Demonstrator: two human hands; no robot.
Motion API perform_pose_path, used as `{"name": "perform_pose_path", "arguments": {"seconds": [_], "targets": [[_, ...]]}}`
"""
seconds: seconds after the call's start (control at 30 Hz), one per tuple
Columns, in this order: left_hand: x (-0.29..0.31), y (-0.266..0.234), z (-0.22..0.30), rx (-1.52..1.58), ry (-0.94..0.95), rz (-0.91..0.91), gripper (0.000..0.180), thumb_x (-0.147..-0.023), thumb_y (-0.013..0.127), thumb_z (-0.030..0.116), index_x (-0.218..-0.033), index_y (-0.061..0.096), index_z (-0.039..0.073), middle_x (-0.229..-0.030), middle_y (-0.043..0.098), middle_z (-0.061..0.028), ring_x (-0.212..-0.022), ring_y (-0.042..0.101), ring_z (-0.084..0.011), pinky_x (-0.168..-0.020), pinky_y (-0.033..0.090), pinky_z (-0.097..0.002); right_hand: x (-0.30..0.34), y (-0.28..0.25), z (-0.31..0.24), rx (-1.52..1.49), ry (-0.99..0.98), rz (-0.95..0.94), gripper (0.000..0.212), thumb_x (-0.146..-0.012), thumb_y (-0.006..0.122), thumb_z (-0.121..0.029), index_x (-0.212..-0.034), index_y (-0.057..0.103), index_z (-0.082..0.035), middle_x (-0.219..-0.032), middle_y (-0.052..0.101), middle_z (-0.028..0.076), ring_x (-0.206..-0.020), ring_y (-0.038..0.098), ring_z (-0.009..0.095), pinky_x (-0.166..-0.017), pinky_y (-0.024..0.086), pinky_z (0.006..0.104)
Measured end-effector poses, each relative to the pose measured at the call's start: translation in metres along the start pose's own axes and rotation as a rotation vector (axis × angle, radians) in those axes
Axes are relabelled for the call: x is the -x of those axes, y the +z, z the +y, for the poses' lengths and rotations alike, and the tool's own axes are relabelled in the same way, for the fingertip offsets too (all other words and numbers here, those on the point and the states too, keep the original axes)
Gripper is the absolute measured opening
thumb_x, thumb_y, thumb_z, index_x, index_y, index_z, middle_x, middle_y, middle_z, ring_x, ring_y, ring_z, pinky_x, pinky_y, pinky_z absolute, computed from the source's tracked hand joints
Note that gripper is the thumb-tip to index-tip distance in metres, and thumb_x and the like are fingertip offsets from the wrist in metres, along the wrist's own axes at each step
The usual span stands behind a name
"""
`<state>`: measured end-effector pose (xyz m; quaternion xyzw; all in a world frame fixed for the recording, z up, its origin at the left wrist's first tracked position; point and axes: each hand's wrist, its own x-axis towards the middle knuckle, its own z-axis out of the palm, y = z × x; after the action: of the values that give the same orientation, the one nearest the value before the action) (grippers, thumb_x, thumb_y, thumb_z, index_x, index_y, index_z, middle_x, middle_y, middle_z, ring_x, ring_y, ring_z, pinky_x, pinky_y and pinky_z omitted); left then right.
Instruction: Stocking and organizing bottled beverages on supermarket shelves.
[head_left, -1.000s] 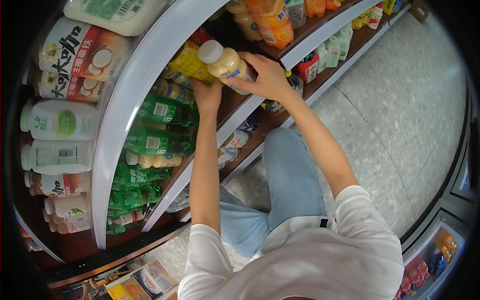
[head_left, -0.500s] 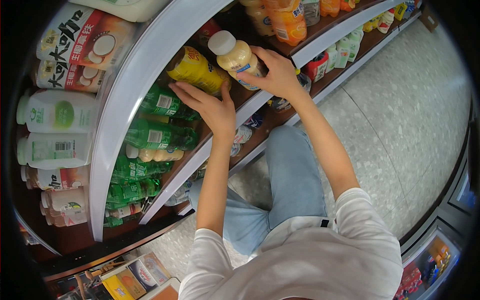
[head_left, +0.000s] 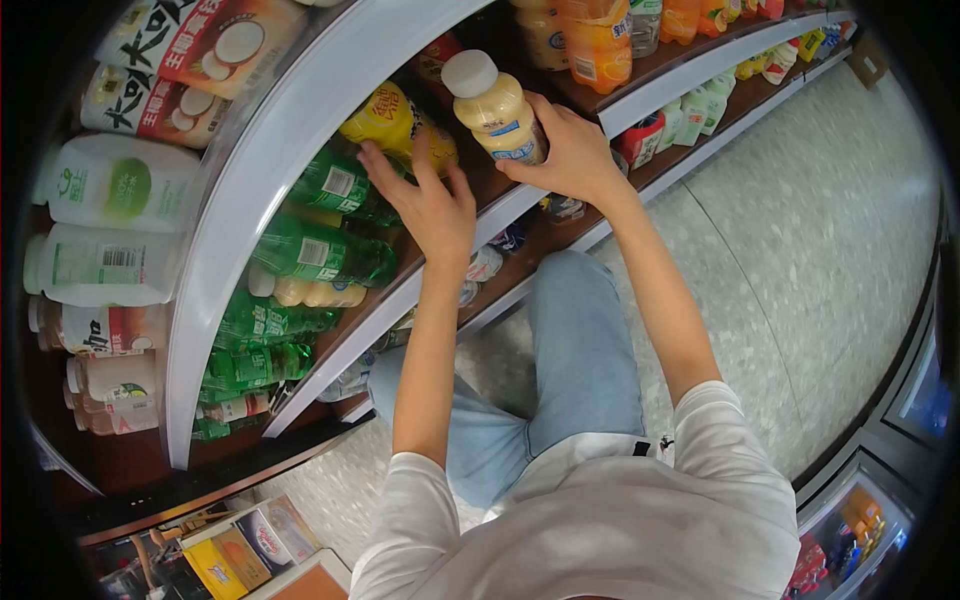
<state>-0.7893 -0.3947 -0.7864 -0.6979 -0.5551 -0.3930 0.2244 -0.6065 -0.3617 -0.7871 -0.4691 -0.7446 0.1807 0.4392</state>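
Observation:
In my right hand (head_left: 570, 150) is a pale yellow drink bottle (head_left: 500, 118) with a white cap, its fingers and thumb wrapped round the lower part. The bottle stands tilted above the brown shelf board (head_left: 478, 178). My left hand (head_left: 425, 205) is at a yellow bottle (head_left: 402, 128) farther back on the shelf, its fingers spread, the tips in front of or against its lower side. Just left of that hand, green soda bottles (head_left: 335, 188) stand in a row.
A white shelf rim (head_left: 240, 200) curves along the left, with white jugs (head_left: 120, 185) and coconut drink bottles (head_left: 225, 50) above it. Orange drink bottles (head_left: 597, 45) stand at the upper right. Grey floor (head_left: 740, 270) lies to the right, a glass-doored fridge (head_left: 860, 530) at the lower right.
My right hand has moved slightly right with the pale yellow bottle, away from the yellow one. The fingers of my left hand have shifted and spread at the yellow bottle.

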Motion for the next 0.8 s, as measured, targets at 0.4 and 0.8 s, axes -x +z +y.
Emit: {"name": "perform_pose_path", "arguments": {"seconds": [0.4,0.8], "targets": [[0.000,0.004,0.005,-0.045,0.115,0.026,0.044,-0.082,0.063,0.010,-0.123,0.049,0.004,-0.142,0.025,-0.0269,-0.131,0.025,-0.0496,-0.106,0.027,-0.0579,-0.021,0.042,-0.002,0.288,-0.016,0.207,0.080,-0.066,0.062,-0.071,-0.117,0.058,-0.009,-0.089,0.062,0.016,-0.080,0.065,0.033,-0.061,0.052,0.0412],[0.002,0.000,0.009,0.127,0.316,-0.115,0.023,-0.079,0.066,0.009,-0.100,0.058,0.004,-0.099,0.061,-0.0085,-0.088,0.058,-0.0286,-0.076,0.045,-0.0400,-0.011,0.039,0.000,0.147,-0.002,0.139,0.058,-0.077,0.064,-0.055,-0.111,0.062,-0.007,-0.075,0.068,0.008,-0.068,0.066,0.028,-0.054,0.051,0.0371]]}}
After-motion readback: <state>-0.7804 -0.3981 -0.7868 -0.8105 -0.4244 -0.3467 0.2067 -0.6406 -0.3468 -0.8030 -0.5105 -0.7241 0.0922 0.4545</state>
